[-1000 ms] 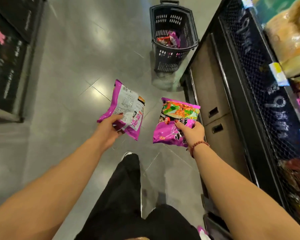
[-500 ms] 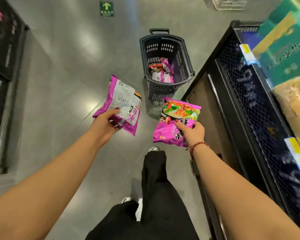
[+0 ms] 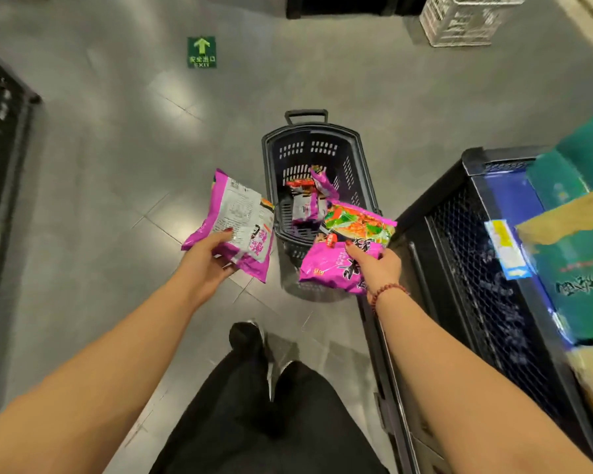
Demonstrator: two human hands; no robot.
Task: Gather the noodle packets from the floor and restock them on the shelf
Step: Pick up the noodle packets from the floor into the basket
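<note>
Centre frame, a shop aisle: a person's left hand [image 3: 208,265] pinches a pink noodle packet [image 3: 235,220] and the right hand [image 3: 379,268] pinches a second packet [image 3: 343,248], both above a dark basket [image 3: 271,155] on the floor [image 3: 117,165] that holds more packets [image 3: 305,203]. Each glossy wrapper is caught only near its lower edge between thumb and curled fingers, so most of the bag juts past the grip toward the top of the frame; a slack pinch could let one slide free and drop. The shelf [image 3: 459,234] runs down the right, where a packet might catch on the mesh front
</note>
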